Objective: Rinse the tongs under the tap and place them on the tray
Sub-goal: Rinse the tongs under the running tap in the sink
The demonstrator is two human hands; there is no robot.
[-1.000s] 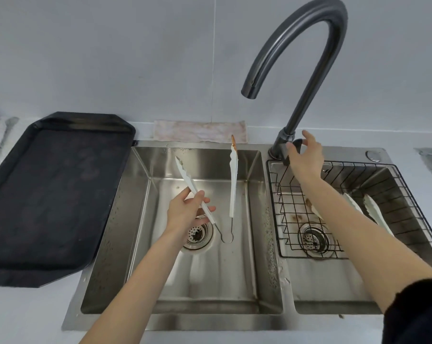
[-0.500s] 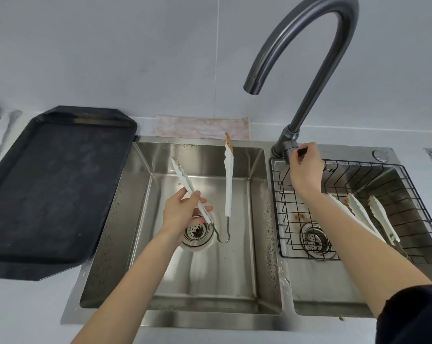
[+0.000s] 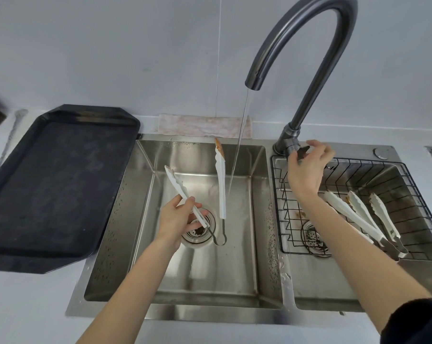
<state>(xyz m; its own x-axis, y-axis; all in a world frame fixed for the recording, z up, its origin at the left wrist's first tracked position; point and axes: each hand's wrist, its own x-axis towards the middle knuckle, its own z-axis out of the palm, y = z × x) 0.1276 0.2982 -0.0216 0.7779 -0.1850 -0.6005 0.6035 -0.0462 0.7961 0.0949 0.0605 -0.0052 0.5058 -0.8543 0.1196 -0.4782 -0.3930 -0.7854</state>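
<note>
tongs (image 3: 197,194) light, springy, slick when wet; my left hand (image 3: 177,217) pinches one arm, right hand (image 3: 306,170) grips the tap handle (image 3: 301,152).

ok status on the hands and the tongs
Left hand gripping tongs over left basin, arms spread. Right hand on tap lever. Water stream running, just right of the soiled tip, not on it. Tray bare.

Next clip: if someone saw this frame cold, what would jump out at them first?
Probably the tall dark tap arching over the double sink, with a thin stream of water falling into the left basin. Just left of that stream, the left hand holds open white tongs with a brown-stained tip, while the right hand is on the tap's handle. A large black tray sits bare on the counter to the left.
</note>
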